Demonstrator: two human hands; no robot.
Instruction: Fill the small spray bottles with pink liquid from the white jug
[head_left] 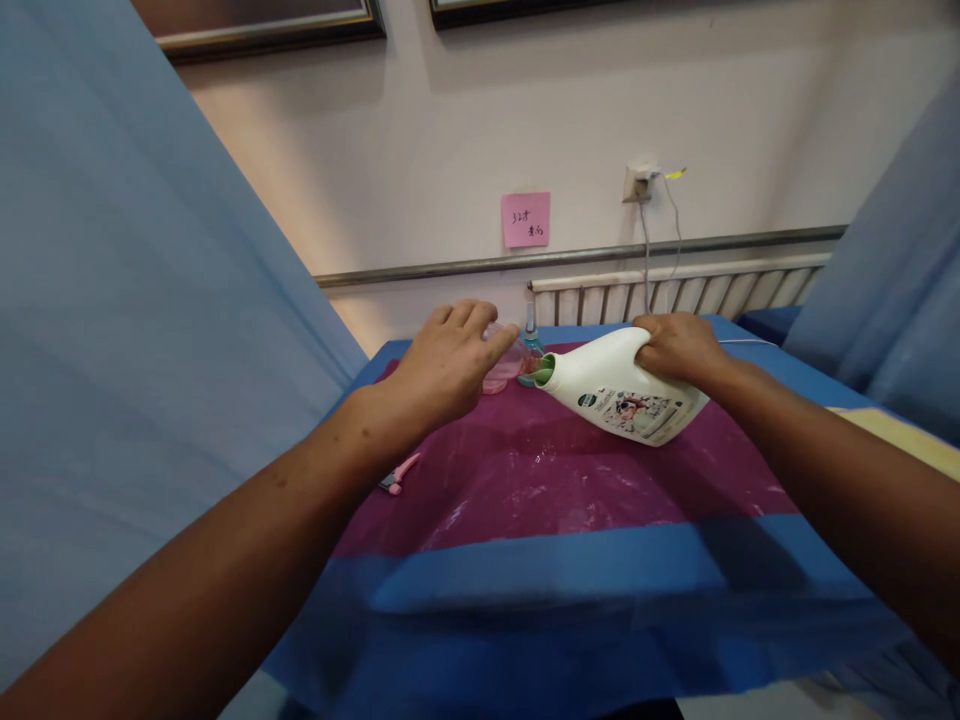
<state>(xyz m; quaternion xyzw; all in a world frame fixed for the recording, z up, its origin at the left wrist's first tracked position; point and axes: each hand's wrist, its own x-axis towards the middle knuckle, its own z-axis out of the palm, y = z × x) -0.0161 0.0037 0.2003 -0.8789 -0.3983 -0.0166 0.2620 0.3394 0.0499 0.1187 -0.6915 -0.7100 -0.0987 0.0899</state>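
My right hand (679, 348) is closed round the handle of a white plastic detergent jug (626, 385). The jug is tilted on its side over the table, its green-lined mouth facing left. Just left of that mouth is a clear pinkish plastic container (504, 362), with my left hand (454, 365) curled round its near side. My left hand partly hides this container. Behind the mouth stands a small teal bottle (532, 340) with a clear pointed top, partly covered. Whether liquid is flowing from the jug I cannot tell.
A shiny maroon plastic sheet (480, 490) covers part of the blue-draped table (600, 565). A pink-handled tool (399, 476) lies beyond my left forearm. Blue curtains (150, 300) hang at both sides. A radiator (690, 285) and a plugged-in cable (646, 240) are behind.
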